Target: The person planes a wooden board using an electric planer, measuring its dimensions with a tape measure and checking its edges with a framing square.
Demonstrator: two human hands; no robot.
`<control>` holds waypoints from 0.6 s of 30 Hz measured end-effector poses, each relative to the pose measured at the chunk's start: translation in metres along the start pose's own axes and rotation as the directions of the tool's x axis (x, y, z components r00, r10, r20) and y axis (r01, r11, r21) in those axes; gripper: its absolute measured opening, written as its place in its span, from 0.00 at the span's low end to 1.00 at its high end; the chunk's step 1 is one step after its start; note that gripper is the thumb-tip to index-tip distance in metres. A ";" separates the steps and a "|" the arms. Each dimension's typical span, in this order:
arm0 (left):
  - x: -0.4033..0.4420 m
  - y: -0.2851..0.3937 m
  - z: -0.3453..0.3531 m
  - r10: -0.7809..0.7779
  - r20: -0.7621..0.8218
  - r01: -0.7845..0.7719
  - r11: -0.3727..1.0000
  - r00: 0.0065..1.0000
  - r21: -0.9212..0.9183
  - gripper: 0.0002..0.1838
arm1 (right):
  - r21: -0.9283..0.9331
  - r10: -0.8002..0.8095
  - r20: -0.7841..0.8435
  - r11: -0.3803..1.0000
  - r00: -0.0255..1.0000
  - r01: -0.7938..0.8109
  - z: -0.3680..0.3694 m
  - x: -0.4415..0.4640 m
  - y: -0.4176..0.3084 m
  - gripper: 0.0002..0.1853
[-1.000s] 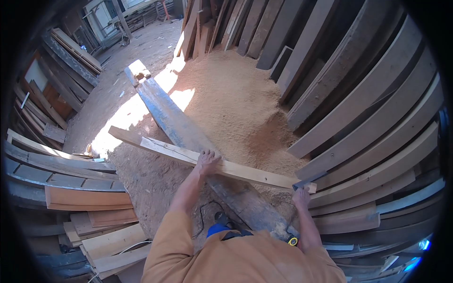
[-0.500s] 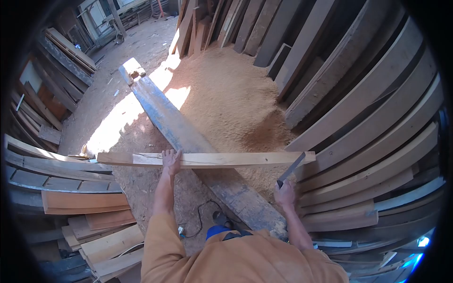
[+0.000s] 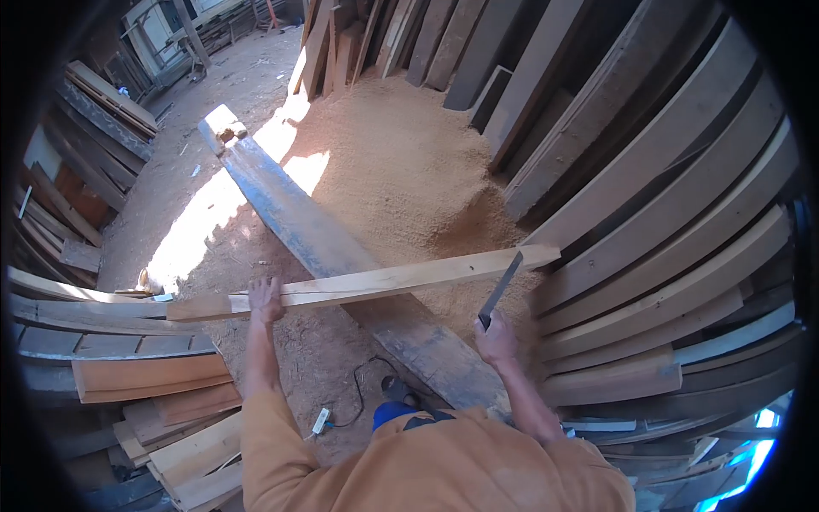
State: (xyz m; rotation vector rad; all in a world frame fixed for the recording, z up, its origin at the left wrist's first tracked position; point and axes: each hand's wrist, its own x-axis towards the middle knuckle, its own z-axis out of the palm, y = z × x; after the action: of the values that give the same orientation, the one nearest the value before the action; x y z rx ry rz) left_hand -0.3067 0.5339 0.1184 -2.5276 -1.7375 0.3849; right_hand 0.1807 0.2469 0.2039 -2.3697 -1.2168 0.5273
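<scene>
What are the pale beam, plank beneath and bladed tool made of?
Pale beam: bare wood, showing a knot and crack. Plank: probably worn wood, patchy blue-grey, perhaps old paint. Bladed tool: thin, dull grey blade suggests metal; dark handle unclear.

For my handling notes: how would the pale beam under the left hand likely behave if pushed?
The pale beam is probably stiff, looking thick. It may swivel or tip, crossing the weathered plank, ends overhanging. It could be weaker by the left hand, where a crack-like line shows.
</scene>
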 end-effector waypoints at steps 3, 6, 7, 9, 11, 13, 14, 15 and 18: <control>0.001 -0.012 0.015 -0.090 0.098 0.096 0.994 0.991 -0.056 0.28 | -0.025 -0.013 0.003 1.000 1.000 0.013 0.005 -0.005 0.011 0.17; -0.010 -0.007 0.031 -0.136 0.016 0.137 0.986 0.991 -0.094 0.27 | -0.035 0.030 0.077 0.999 0.997 -0.027 0.005 -0.008 0.008 0.18; -0.011 -0.011 0.043 -0.144 0.017 0.145 0.983 0.989 -0.109 0.26 | -0.031 0.059 0.110 0.998 0.992 -0.056 0.005 -0.010 0.006 0.18; -0.020 -0.012 0.051 -0.166 0.026 0.168 0.979 0.986 -0.116 0.25 | -0.028 -0.009 0.075 1.000 0.997 0.011 0.003 -0.014 0.002 0.18; -0.025 -0.008 0.056 -0.163 0.031 0.165 0.982 0.986 -0.090 0.24 | 0.009 -0.031 0.019 0.999 0.999 0.031 0.003 -0.015 0.003 0.17; -0.038 -0.006 0.056 -0.148 0.044 0.150 0.987 0.988 -0.051 0.24 | 0.073 -0.022 -0.025 0.997 0.999 0.024 0.008 -0.016 0.005 0.16; -0.041 -0.006 0.060 -0.140 0.070 0.145 0.986 0.988 -0.079 0.24 | 0.083 -0.013 -0.032 0.996 0.999 0.016 0.009 -0.016 0.005 0.16; -0.046 -0.005 0.062 -0.138 0.096 0.148 0.983 0.986 -0.108 0.24 | 0.093 -0.010 -0.035 0.996 0.999 0.013 0.008 -0.016 0.006 0.15; -0.066 -0.002 0.058 -0.151 0.092 0.165 0.972 0.984 -0.168 0.26 | 0.139 -0.038 -0.025 0.989 0.999 0.041 0.007 -0.008 0.001 0.15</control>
State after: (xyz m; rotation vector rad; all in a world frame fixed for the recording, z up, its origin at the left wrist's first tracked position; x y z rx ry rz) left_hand -0.3441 0.4674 0.0741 -2.4933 -2.0716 0.3408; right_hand 0.1731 0.2412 0.1989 -2.2243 -1.1752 0.5532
